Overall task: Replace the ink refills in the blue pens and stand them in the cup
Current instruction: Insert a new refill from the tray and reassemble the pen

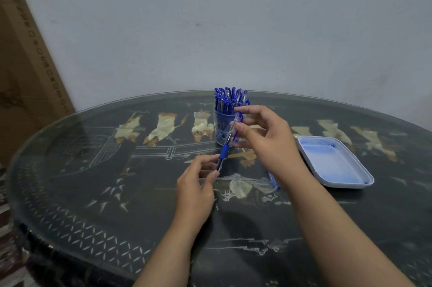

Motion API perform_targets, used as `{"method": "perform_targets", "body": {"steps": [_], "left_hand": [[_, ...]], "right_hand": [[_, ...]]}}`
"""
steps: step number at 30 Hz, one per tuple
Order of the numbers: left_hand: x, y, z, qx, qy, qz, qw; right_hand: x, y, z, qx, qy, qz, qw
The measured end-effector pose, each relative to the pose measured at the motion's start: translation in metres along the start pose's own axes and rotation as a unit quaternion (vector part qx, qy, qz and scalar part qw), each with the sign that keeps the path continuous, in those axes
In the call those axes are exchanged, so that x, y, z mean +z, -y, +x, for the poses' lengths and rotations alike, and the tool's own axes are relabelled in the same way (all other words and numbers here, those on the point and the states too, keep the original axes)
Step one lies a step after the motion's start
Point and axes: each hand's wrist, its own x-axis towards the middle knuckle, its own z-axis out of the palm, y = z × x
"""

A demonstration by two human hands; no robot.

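A blue pen (226, 146) with a clear barrel and blue grip slants between my two hands above the table. My right hand (264, 137) pinches its upper clear barrel near the blue cap end. My left hand (198, 184) pinches the lower tip end between thumb and fingers. Just behind the pen stands a clear cup (221, 128) packed with several blue pens, caps up. Another blue pen or refill (273, 180) lies on the table, partly hidden under my right wrist.
A white shallow tray (336, 163) with a bluish inside lies on the table to the right. The round glass-topped table (93, 193) has a dark decorated surface. A large cardboard box (25, 76) leans against the wall at the left.
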Motion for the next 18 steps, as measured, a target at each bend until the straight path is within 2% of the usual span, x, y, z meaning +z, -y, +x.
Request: {"method": "perform_targets", "body": {"steps": [10,18], "left_hand": [[0.0,-0.001,0.0,0.016,0.001,0.01,1.0],[-0.002,-0.002,0.0,0.008,0.006,0.005,1.0]], "right_hand": [[0.006,-0.015,-0.001,-0.008,0.036,-0.088,0.995],[0.012,-0.025,-0.003,-0.048,0.0,-0.132,0.99]]}}
